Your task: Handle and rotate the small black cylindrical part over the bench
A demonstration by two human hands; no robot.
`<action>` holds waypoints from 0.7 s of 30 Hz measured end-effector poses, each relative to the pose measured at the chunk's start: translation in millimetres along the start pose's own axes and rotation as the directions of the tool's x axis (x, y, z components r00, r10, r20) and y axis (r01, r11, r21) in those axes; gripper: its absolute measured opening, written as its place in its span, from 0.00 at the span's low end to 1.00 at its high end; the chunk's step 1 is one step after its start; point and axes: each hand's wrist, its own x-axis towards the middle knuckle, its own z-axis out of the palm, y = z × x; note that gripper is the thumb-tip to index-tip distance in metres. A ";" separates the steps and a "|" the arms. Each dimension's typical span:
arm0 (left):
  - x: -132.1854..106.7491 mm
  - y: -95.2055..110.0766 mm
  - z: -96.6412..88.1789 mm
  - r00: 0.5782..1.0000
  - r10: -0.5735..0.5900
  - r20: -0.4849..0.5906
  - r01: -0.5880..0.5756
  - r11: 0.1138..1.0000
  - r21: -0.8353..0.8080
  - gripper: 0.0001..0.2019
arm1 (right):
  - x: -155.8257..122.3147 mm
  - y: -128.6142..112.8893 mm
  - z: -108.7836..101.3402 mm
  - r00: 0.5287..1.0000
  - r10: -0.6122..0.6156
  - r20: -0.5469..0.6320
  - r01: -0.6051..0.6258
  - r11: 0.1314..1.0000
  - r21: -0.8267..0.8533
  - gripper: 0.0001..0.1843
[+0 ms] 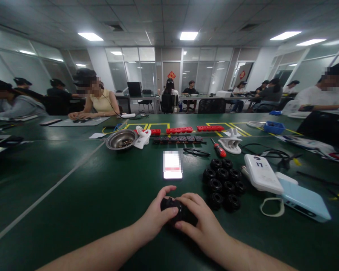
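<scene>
Both my hands meet over a small black round part (pixel 177 209) on the green table (pixel 81 195), close to me. My left hand (pixel 157 215) grips it from the left with thumb and fingers curled. My right hand (pixel 199 222) wraps over its right side. Most of the part is hidden by my fingers. Just right of my hands lies a cluster of several black rubber wheels (pixel 223 180). A lit phone (pixel 172 165) lies flat beyond my hands.
Further back are a metal bowl (pixel 121 139), rows of red and black blocks (pixel 179 134), a red-handled screwdriver (pixel 219 149), glasses (pixel 196 152), white clamps (pixel 231 144). White and light-blue devices (pixel 282 184) with cables lie right. Other people sit at tables behind.
</scene>
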 end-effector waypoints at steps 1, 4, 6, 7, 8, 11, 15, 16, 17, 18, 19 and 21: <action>0.1 0.7 0.6 1.000 -0.018 0.002 0.018 1.000 0.002 0.26 | -0.5 -1.4 -0.6 1.000 -0.016 -0.007 0.016 1.000 -0.009 0.21; -0.9 4.7 3.5 0.998 -0.056 0.007 0.056 0.998 0.019 0.25 | -3.0 -5.0 -1.5 0.997 -0.075 -0.003 0.074 0.997 -0.034 0.24; -2.1 6.9 4.6 0.999 -0.041 0.014 0.041 0.999 0.018 0.24 | -4.4 -5.4 -1.0 0.996 -0.088 0.007 0.088 0.996 -0.034 0.25; -2.6 7.3 4.7 0.999 -0.031 0.018 0.031 0.999 0.007 0.24 | -4.7 -4.9 -0.5 0.997 -0.082 0.002 0.082 0.996 -0.026 0.26; -3.0 7.2 4.4 1.000 -0.020 0.020 0.020 1.000 -0.007 0.26 | -4.5 -3.9 0.0 0.998 -0.068 -0.009 0.068 0.998 -0.014 0.28; -3.3 4.3 2.5 1.000 0.004 0.000 -0.004 0.999 -0.042 0.30 | -2.5 -0.2 1.7 0.999 -0.010 -0.032 0.010 1.000 0.023 0.25; -2.9 1.2 0.9 1.000 0.011 -0.010 -0.012 0.996 -0.091 0.31 | -0.8 0.7 2.3 0.999 0.040 -0.020 -0.039 0.999 0.031 0.17; -2.8 1.5 1.1 1.000 0.007 0.002 -0.006 0.994 -0.109 0.30 | -1.1 0.0 2.2 0.999 0.036 -0.021 -0.035 0.999 0.029 0.19; -2.7 2.2 1.7 1.000 -0.003 0.014 0.005 0.993 -0.121 0.29 | -1.8 -0.9 2.0 0.999 0.024 -0.023 -0.024 0.999 0.025 0.21; -2.4 3.3 2.5 1.000 -0.020 0.020 0.022 0.992 -0.122 0.28 | -2.5 -1.7 1.9 1.000 0.007 -0.023 -0.007 1.000 0.017 0.22; -2.1 4.6 3.5 0.999 -0.040 0.016 0.042 0.993 -0.111 0.27 | -3.3 -2.4 1.7 1.000 -0.012 -0.023 0.012 1.000 0.006 0.23; -1.4 7.4 5.5 0.997 -0.081 -0.005 0.081 0.994 -0.071 0.26 | -4.5 -2.9 1.5 0.999 -0.043 -0.024 0.043 0.999 -0.017 0.24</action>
